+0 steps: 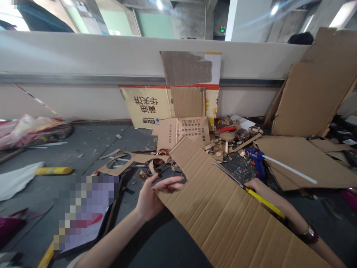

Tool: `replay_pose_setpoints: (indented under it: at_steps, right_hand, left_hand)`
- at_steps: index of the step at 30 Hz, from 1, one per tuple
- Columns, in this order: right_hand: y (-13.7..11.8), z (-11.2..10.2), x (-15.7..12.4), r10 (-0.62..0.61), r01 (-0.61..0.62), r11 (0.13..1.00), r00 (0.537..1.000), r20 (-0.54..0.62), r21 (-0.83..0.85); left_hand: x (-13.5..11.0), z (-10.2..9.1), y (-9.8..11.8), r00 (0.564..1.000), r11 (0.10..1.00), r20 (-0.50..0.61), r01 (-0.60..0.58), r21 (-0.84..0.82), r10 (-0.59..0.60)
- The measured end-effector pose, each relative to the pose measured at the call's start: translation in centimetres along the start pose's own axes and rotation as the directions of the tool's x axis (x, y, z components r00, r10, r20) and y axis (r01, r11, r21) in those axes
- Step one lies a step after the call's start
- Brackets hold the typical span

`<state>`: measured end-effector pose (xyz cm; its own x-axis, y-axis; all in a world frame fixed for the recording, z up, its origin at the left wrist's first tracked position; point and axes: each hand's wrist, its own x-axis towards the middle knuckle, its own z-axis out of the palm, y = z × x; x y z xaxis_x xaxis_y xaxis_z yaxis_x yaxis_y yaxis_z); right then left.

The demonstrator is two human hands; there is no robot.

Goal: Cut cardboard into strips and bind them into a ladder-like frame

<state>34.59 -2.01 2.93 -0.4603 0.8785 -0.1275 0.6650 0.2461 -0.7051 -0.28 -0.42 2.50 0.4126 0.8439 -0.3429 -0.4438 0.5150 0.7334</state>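
A large piece of corrugated cardboard (206, 201) slants across the front, its far end narrowed by a notch on the left side. My left hand (153, 193) grips its left edge by that notch, with the fingers partly behind the sheet. Along the opposite edge lie scissors (262, 203) with yellow handles, their metal blades against the cardboard. My right hand (255, 186) is closed around the scissors, most of its fingers hidden by the sheet. Cardboard strips and curled scraps (153, 167) lie just beyond my left hand.
A blue glue gun (256, 162) with a white glue stick lies right. Printed cardboard (145, 106) leans on the white partition (83, 56); big sheets (312, 96) stand at right. A tablet-like device (86, 227), partly pixelated, and a yellow-handled tool (52, 170) lie left.
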Motion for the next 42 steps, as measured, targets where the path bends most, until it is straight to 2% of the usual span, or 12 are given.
replay_pose_setpoints:
  at_steps: [3, 5, 7, 9, 12, 15, 21, 29, 36, 42]
  right_hand:
    - [-0.6, -0.1, -0.3, -0.033, 0.031, 0.999, 0.996, 0.084, 0.029]
    - [-1.1, 0.1, -0.5, 0.003, -0.005, 1.0, 0.994, 0.105, 0.022]
    - [-1.4, 0.5, -0.7, 0.033, -0.03, 0.999, 0.995, 0.098, -0.025]
    - [-1.6, 0.9, -0.9, 0.045, -0.037, 0.995, 0.996, 0.08, -0.094]
    - [-1.7, 1.3, -1.0, 0.048, -0.038, 0.986, 0.997, 0.061, -0.163]
    - [-1.6, 1.4, -0.9, 0.052, -0.043, 0.977, 0.998, 0.041, -0.207]
    - [-1.4, 1.5, -0.9, 0.046, -0.037, 0.959, 0.999, 0.028, -0.28]
    - [-2.1, 1.5, -0.5, 0.028, -0.024, 0.97, 0.999, 0.015, -0.243]
    - [-2.5, 1.6, 0.1, 0.02, -0.004, 0.967, 0.998, 0.062, -0.253]
    - [-2.5, 1.6, 0.8, 0.049, -0.01, 0.912, 0.995, 0.085, -0.41]
  left_hand:
    - [0.1, -0.7, 0.4, 0.984, 0.98, 0.053, 0.165, 0.109, -0.171]
    - [0.2, -1.1, 0.0, 0.972, 0.952, 0.053, 0.211, 0.22, -0.228]
    - [0.3, -1.1, -0.8, 0.979, 0.913, 0.03, 0.175, 0.369, -0.2]
    - [0.1, -0.7, -1.8, 0.989, 0.834, -0.035, 0.137, 0.535, -0.141]
    - [-0.2, 0.2, -2.7, 0.992, 0.752, -0.123, 0.09, 0.653, -0.012]
    - [-0.3, 0.7, -3.0, 0.992, 0.725, -0.122, 0.064, 0.686, 0.027]
    - [-0.2, 0.7, -3.1, 0.997, 0.72, -0.082, 0.048, 0.692, 0.012]
    - [-0.4, 1.0, -3.6, 0.999, 0.726, -0.038, 0.029, 0.688, -0.003]
    - [-0.6, 1.2, -3.6, 1.0, 0.729, -0.03, 0.022, 0.685, -0.002]
    - [-0.5, 1.0, -3.6, 0.999, 0.729, -0.031, 0.026, 0.684, -0.007]
